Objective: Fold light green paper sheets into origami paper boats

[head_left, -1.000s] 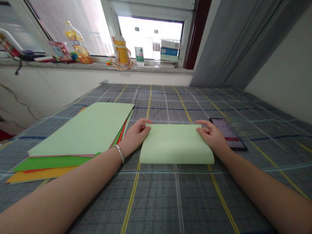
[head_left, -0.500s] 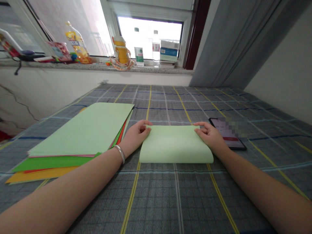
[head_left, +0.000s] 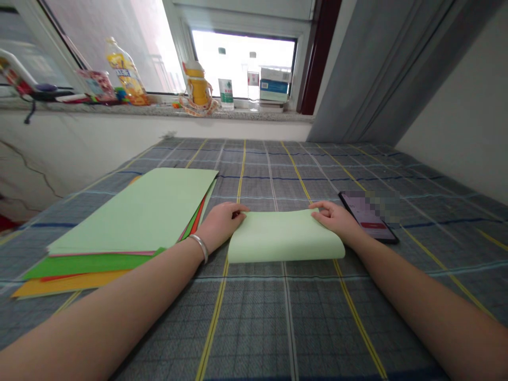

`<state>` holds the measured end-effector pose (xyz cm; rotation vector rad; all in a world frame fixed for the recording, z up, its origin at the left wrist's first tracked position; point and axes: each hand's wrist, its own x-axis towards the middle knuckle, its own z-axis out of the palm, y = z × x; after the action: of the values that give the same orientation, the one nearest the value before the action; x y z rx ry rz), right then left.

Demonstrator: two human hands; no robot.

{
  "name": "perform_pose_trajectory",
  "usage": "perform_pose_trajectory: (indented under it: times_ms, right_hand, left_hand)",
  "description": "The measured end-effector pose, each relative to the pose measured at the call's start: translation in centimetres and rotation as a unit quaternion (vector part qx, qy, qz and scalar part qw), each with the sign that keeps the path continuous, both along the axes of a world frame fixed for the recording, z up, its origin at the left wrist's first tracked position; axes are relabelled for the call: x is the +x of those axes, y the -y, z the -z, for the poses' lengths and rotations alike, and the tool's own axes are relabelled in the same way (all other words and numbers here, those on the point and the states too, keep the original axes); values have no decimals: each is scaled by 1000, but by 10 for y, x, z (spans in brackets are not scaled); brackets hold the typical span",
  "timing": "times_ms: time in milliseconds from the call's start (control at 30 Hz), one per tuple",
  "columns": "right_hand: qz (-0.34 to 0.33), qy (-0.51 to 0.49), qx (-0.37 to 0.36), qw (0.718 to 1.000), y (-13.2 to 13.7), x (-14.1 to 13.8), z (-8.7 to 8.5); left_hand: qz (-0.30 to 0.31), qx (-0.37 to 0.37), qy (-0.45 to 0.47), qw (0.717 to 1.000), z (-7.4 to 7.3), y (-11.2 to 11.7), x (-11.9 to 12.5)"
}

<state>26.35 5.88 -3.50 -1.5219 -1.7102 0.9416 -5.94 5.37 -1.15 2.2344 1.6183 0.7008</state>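
A pale green sheet of paper [head_left: 283, 238] lies bent over on itself on the plaid cloth, its rounded, uncreased bend towards me. My left hand [head_left: 223, 225] pinches the sheet's far left corner between thumb and fingers. At the far right corner, my right hand [head_left: 333, 218] grips the paper the same way, index finger stretched along the edge. A silver bangle [head_left: 199, 247] circles my left wrist. Left of that hand rests a stack of coloured paper [head_left: 138, 211], pale green on top, with green, red and orange sheets showing underneath.
A phone [head_left: 371, 225] with its screen lit lies just beyond my right hand. The plaid cloth [head_left: 254, 328] covers the whole surface. Along the windowsill [head_left: 159, 109] stand a juice bottle [head_left: 126, 74], a yellow flask [head_left: 197, 87], a tube [head_left: 226, 94], a clear bottle [head_left: 253, 82] and boxes [head_left: 274, 87].
The paper's far edge has come slightly nearer to me and now curves a little. Both hands have shifted with it, the right one slightly leftward, and both still hold the corners.
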Motion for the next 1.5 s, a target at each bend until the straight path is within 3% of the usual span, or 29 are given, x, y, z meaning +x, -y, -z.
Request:
perform_pose_trajectory:
  times_ms: [233, 433, 633, 767, 1200, 1500]
  right_hand:
    - [4, 3, 5, 1000, 2, -2, -2]
    - [8, 6, 4, 1000, 3, -2, -2]
    - [12, -2, 8, 1000, 2, -2, 0]
    - [7, 1, 12, 1000, 1, 0, 3]
    - [13, 39, 6, 999, 1, -1, 1]
    - [10, 27, -3, 1000, 5, -2, -2]
  left_hand:
    - [33, 34, -44, 998, 2, 1, 1]
    - [50, 77, -141, 986, 3, 2, 1]
    - [141, 189, -224, 946, -1, 9, 7]
    - [192, 148, -258, 935, -7, 12, 9]
    - [98, 74, -310, 943, -19, 30, 21]
    - [142, 91, -297, 940, -19, 48, 29]
